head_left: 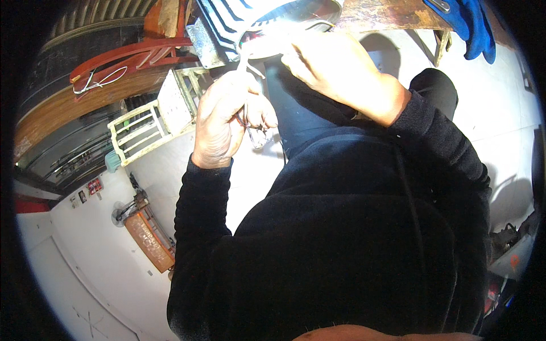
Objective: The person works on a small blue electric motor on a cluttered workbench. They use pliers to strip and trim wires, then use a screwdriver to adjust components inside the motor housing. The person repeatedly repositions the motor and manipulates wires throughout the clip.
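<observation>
At the top of the view stands a finned metal housing (pixel 218 27) with a round open end, strongly lit. My left hand (pixel 223 116) is closed around a thin white cable (pixel 244 61), just below the housing. A loose bunch of wire (pixel 260 138) hangs beneath its fingers. On the other side, my right hand (pixel 333 65) reaches to the housing's open end with fingers pinched together. Glare washes out its fingertips, so what they hold cannot be made out. A dark wire (pixel 319 24) curves out near the housing's rim.
The housing rests by a worn wooden table (pixel 392 16). Blue gloves (pixel 475 28) hang over its right end. At left are a cream chair (pixel 142 132) and a red wooden frame (pixel 128 59) with a white cord. A fan (pixel 118 215) stands farther off.
</observation>
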`<state>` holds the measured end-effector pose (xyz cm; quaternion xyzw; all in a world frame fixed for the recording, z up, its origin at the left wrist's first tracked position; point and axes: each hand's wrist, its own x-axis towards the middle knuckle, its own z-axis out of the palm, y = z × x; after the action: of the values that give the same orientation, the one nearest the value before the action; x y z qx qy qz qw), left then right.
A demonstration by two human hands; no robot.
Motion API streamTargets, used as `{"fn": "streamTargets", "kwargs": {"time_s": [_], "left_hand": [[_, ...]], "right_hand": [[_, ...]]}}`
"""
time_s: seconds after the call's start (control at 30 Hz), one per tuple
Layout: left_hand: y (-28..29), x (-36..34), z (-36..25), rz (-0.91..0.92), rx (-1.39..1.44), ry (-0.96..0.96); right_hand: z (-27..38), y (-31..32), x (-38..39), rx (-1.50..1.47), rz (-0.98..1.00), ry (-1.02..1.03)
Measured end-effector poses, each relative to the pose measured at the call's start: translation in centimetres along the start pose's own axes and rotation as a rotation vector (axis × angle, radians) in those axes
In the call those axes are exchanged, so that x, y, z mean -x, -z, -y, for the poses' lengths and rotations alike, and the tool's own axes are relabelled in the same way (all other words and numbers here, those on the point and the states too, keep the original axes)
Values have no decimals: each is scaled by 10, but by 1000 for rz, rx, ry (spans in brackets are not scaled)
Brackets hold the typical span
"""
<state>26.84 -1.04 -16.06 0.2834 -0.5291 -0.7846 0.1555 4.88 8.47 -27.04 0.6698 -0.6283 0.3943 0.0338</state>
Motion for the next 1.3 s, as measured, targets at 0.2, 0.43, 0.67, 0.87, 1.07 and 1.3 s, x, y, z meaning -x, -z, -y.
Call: {"fn": "streamTargets", "kwargs": {"time_s": [0.2, 0.43, 0.67, 0.87, 1.07, 1.3], "left_hand": [[-6, 2, -3, -14, -165, -27], [-2, 0, -10, -47, -450, -5], [-4, -13, 28, -151, -459, 16], [-16, -34, 70, -278, -262, -117], [-7, -35, 78, -374, -482, -206], [-15, -36, 77, -321, -93, -192]], "right_hand": [[8, 10, -15, 306, -68, 215], [6, 7, -20, 170, -75, 186], [-3, 12, -20, -470, 27, -90], [2, 18, -11, -921, 385, -475], [-10, 20, -18, -775, 445, -287], [-10, 1, -15, -465, 226, 54]]}}
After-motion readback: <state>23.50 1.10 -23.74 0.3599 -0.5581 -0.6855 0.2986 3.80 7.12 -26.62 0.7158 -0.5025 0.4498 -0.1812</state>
